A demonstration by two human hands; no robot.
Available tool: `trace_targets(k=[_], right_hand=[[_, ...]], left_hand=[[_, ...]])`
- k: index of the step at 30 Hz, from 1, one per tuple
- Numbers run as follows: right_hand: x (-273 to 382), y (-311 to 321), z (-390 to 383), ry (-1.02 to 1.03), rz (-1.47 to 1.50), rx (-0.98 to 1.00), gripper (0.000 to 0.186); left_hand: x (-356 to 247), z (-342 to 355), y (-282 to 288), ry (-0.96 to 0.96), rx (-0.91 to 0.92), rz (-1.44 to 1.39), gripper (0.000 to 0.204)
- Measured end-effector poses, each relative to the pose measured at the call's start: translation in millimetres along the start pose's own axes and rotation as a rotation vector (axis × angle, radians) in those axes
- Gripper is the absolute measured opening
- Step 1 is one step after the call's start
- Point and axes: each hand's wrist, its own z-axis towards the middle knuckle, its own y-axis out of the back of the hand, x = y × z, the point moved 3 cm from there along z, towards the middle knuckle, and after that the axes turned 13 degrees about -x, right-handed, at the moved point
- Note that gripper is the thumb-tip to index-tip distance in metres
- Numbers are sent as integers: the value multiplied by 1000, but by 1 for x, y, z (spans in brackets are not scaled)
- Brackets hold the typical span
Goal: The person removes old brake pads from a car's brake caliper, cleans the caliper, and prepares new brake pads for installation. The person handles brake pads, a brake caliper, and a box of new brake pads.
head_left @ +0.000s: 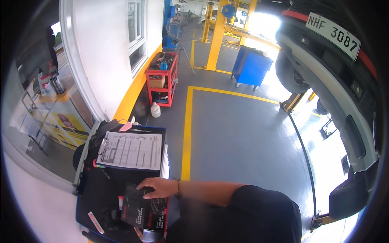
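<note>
My right hand (159, 187) reaches in from the right, its fingers curled over the upper right edge of a flat black box (133, 208) with white and red print. A second, similar black box (157, 216) lies partly under and beside the first. Below the boxes, at the lower edge, a small part of my left hand (138, 232) shows; its fingers are mostly hidden. Both boxes are over a black-topped cart (109, 184). Farther back on the cart lies a clipboard with a printed form (131, 150).
A white-and-red strip (96, 222) lies at the cart's near left. Beyond stand a white jug (155, 110), a red tool cart (162, 79) and a blue wheeled cabinet (251, 67). A raised vehicle (336, 93) hangs at right; a glass door and wall border the left.
</note>
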Motion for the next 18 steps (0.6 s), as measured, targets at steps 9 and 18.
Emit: trace_targets(k=[9, 18], right_hand=[[-29, -31, -15, 43, -36, -87, 60], [-34, 1, -26, -45, 63, 240, 46]], left_hand=[[36, -96, -12, 278, -177, -353, 46], [-46, -113, -43, 764, -366, 68, 48]])
